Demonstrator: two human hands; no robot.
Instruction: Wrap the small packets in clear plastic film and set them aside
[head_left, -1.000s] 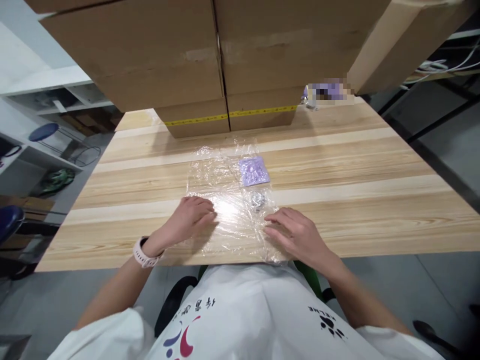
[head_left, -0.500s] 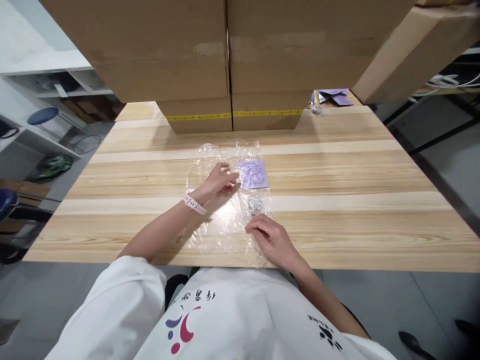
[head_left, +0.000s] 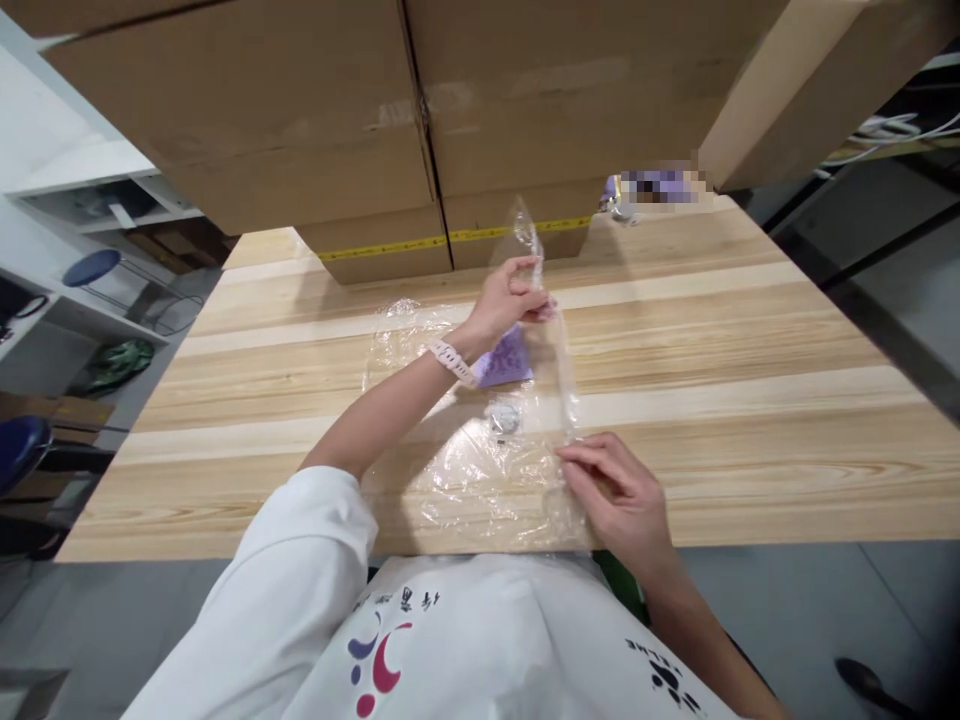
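Observation:
A clear plastic bag (head_left: 465, 480) lies spread on the wooden table in front of me. My left hand (head_left: 514, 298) pinches the far part of its right edge and holds it up off the table. Lower down, my right hand (head_left: 615, 490) grips the near part of the same edge between thumb and fingers. Under or inside the film is a purple printed square (head_left: 510, 360), partly covered by my left wrist. Nearer to me lies a small silvery-white item (head_left: 504, 418) whose kind I cannot make out.
Large cardboard boxes (head_left: 300, 130) stand along the back of the wooden table (head_left: 750, 400), with a yellow measuring tape (head_left: 382, 248) across them. Purple packets (head_left: 656, 187) lie at the back right. A blue stool (head_left: 91, 267) stands on the floor at left.
Both hands have moved right to the bag's right edge. My left hand has lifted the far part of that edge. The head view has shifted and tilted slightly.

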